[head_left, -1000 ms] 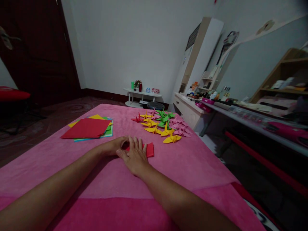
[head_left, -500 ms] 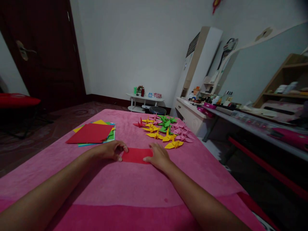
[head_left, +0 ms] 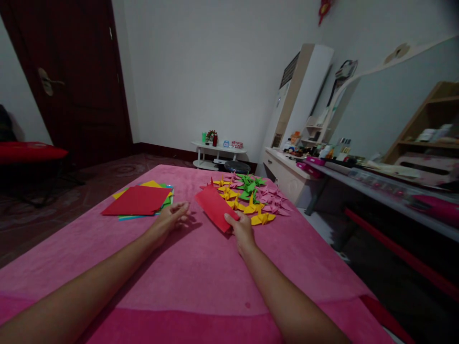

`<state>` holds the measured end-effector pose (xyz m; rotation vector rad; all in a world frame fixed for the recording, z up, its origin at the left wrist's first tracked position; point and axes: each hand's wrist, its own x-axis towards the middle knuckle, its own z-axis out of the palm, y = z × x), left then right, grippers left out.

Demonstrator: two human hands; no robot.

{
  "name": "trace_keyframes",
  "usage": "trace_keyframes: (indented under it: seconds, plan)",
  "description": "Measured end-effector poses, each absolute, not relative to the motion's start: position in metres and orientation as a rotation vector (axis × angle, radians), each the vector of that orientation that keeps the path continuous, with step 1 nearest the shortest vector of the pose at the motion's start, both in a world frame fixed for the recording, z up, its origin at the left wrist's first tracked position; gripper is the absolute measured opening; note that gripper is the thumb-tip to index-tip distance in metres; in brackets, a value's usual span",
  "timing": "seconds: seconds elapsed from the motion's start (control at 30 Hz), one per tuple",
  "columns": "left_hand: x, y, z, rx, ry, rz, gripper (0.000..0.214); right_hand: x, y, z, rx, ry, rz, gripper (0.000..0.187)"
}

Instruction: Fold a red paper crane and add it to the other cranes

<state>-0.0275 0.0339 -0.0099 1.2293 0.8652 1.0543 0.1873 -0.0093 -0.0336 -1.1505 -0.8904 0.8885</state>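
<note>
My right hand (head_left: 242, 228) pinches the near corner of a folded red paper (head_left: 214, 208) and holds it raised off the pink cloth (head_left: 201, 267). My left hand (head_left: 171, 219) hovers just left of the paper with its fingers stretched out, holding nothing. Behind the red paper lies a cluster of folded paper cranes (head_left: 251, 198) in yellow, green, pink and red. A stack of flat coloured sheets (head_left: 140, 200) with a red one on top lies to the left of my left hand.
The pink-covered table ends in a drop on the right, near a white desk (head_left: 287, 172) crowded with small items. A small white stand (head_left: 218, 150) sits by the far wall. A dark door (head_left: 75, 81) and a red seat (head_left: 28, 153) are at the left.
The red paper lay flat under both hands. My right hand has lifted it by one end and my left hand has let go and opened. The view has tilted up slightly.
</note>
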Motion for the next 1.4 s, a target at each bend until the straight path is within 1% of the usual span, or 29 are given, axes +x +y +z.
trace_keyframes:
  seconds: [0.03,0.1,0.17,0.23,0.33,0.4,0.5,0.53,0.6,0.8,1.03,1.4]
  plan:
    - [-0.022,0.028,-0.010,1.257,0.859,0.962,0.053,0.185,-0.010,-0.033,-1.136,-0.900,0.884,0.034]
    - [-0.011,0.017,-0.012,1.345,0.813,0.847,0.046,0.180,-0.011,-0.034,-1.124,-0.938,0.889,0.032]
    - [-0.002,0.009,-0.014,1.395,0.789,0.839,0.037,0.175,-0.012,-0.034,-1.105,-0.972,0.906,0.029]
    - [0.003,0.003,-0.017,1.410,0.816,0.869,0.035,0.171,-0.014,-0.034,-1.084,-1.003,0.900,0.024]
    - [0.005,0.001,-0.019,1.417,0.868,0.903,0.035,0.168,-0.018,-0.030,-1.058,-1.053,0.874,0.022]
    - [0.004,0.001,-0.018,1.418,0.893,0.927,0.034,0.166,-0.022,-0.026,-1.010,-1.075,0.890,0.023]
    - [0.003,0.000,-0.016,1.401,0.926,0.987,0.032,0.162,-0.030,-0.021,-0.950,-1.078,0.999,0.033]
    - [0.003,0.000,-0.016,1.392,0.932,1.015,0.032,0.160,-0.032,-0.020,-0.978,-1.082,1.060,0.039]
    - [0.003,-0.001,-0.016,1.364,0.938,1.075,0.033,0.156,-0.035,-0.020,-1.069,-1.106,1.155,0.043]
    - [0.007,0.000,-0.018,1.317,0.839,1.075,0.037,0.154,-0.034,-0.026,-1.130,-1.174,1.099,0.043]
    - [0.002,0.004,-0.018,1.280,0.785,1.102,0.034,0.158,-0.033,-0.033,-1.140,-1.219,1.080,0.037]
    - [0.002,-0.001,-0.013,1.274,0.804,1.092,0.031,0.158,-0.035,-0.027,-1.128,-1.197,1.095,0.035]
